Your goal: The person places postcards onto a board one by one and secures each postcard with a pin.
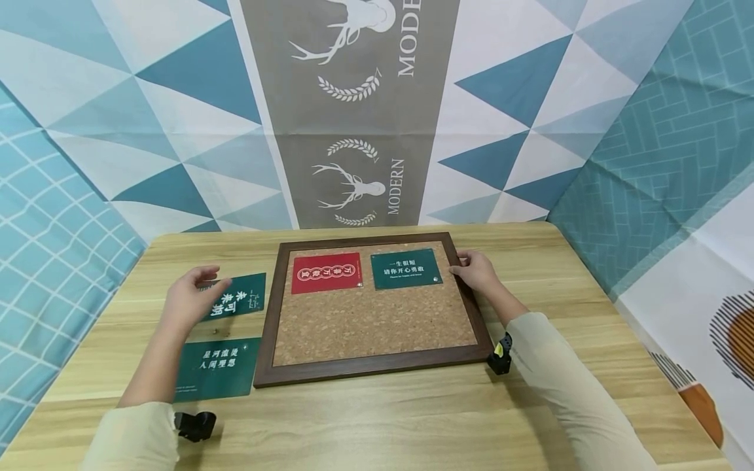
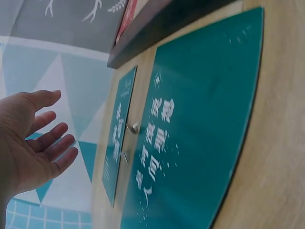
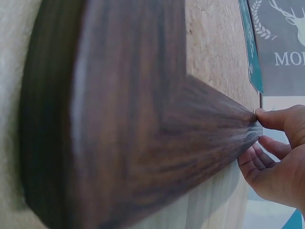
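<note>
A cork board (image 1: 377, 333) with a dark brown wooden frame lies flat on the table. On its upper part are a red card (image 1: 326, 284) and a green card (image 1: 406, 280) with white lettering, each with a small pin at a lower corner. My right hand (image 1: 478, 271) pinches the frame's right side, thumb on top and fingers along the outer edge. My left hand (image 1: 191, 297) hovers above another green card (image 1: 250, 294) left of the board, fingers relaxed and holding nothing. Nearer me lies a larger green card (image 1: 218, 386).
A small metallic pin (image 2: 134, 127) lies on the wooden table (image 1: 383, 425) between the two loose cards, with another thin pin beside it. Behind the table hangs a patterned cloth (image 1: 359, 118) with triangles and deer heads. More cloth (image 1: 677, 144) hangs at the right.
</note>
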Motion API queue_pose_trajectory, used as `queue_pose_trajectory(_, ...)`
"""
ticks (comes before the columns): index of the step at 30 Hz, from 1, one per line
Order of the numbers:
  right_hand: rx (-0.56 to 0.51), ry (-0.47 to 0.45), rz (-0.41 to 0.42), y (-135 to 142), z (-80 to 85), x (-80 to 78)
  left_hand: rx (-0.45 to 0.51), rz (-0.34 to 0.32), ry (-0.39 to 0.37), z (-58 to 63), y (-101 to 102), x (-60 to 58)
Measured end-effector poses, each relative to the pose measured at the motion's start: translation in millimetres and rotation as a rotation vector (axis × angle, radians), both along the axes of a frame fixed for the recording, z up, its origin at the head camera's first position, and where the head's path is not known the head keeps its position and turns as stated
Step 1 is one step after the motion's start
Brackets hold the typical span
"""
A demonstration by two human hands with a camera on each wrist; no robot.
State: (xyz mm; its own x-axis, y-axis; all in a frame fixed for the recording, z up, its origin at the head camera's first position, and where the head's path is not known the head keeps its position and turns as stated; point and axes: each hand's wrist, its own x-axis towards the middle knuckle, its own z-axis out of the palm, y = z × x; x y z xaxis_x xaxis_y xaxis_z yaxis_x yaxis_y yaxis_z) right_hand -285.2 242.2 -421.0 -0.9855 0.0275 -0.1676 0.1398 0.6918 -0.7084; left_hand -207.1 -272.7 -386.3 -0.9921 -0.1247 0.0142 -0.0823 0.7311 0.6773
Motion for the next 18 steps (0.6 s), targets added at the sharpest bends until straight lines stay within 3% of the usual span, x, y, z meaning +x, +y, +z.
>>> queue_pose_trajectory(6, 0.003, -0.003, -0.007, -1, -0.6, -0.7, -0.027, 0.033, -0.003, -5.9, -13, 3.6)
queue_pose_trajectory(18, 0.018, -0.001, -0.001, 1, -1.3, -1.1, -0.139, 0.098, -0.093, -15.8, -36, 4.6)
